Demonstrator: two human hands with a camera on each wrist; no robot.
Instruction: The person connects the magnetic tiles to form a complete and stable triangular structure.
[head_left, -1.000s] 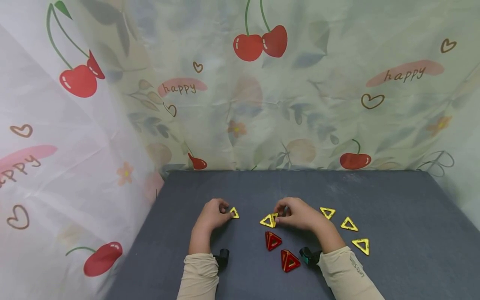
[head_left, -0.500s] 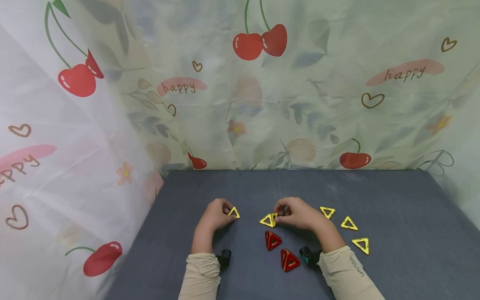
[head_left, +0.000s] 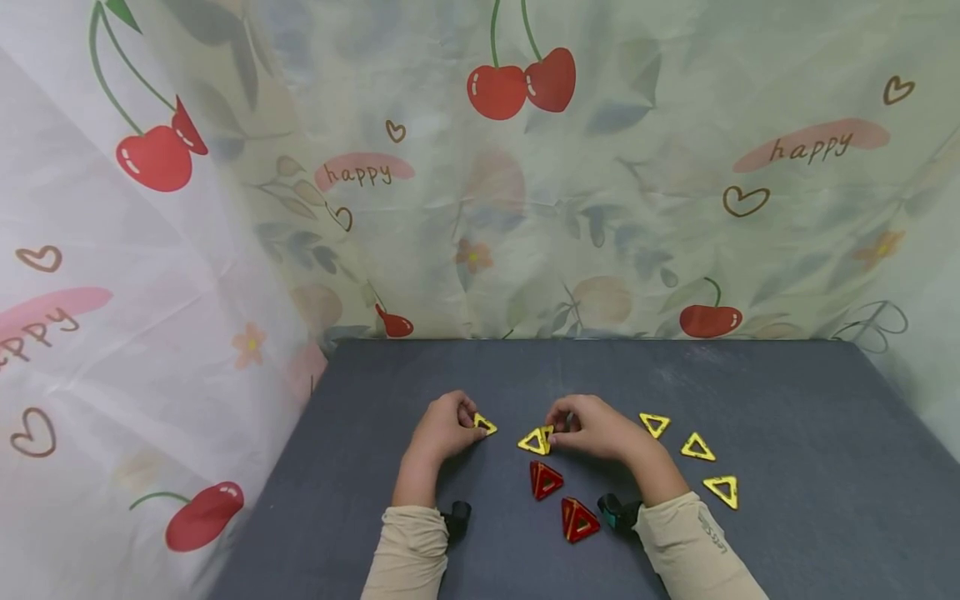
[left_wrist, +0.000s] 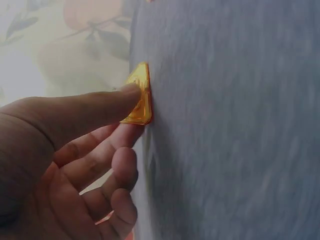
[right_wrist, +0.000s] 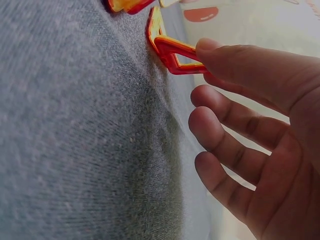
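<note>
My left hand [head_left: 441, 432] pinches a yellow triangular magnetic tile [left_wrist: 145, 95] between thumb and fingers, just above the table and tilted. Its other fingers curl loosely below. My right hand [head_left: 596, 429] pinches a second yellow triangular tile [head_left: 550, 433] by one corner, between thumb and index finger. In the right wrist view this held tile [right_wrist: 181, 46] has orange-red edges and stands tilted. It meets another yellow tile [head_left: 533, 451] just left of it, and the two seem joined at an edge. A gap separates the left hand's tile from this pair.
Two red pyramid-like shapes of triangular tiles [head_left: 546, 481] [head_left: 580, 522] stand in front of the yellow pair. To the right lie three loose yellow triangles, the far one [head_left: 655, 417], a middle one [head_left: 698, 456] and a near one [head_left: 722, 481]. A patterned curtain [head_left: 525, 208] borders the dark table.
My left hand has lifted its yellow tile a little and carried it right, closer to the yellow pair. The right hand has hardly moved and still pinches its tile.
</note>
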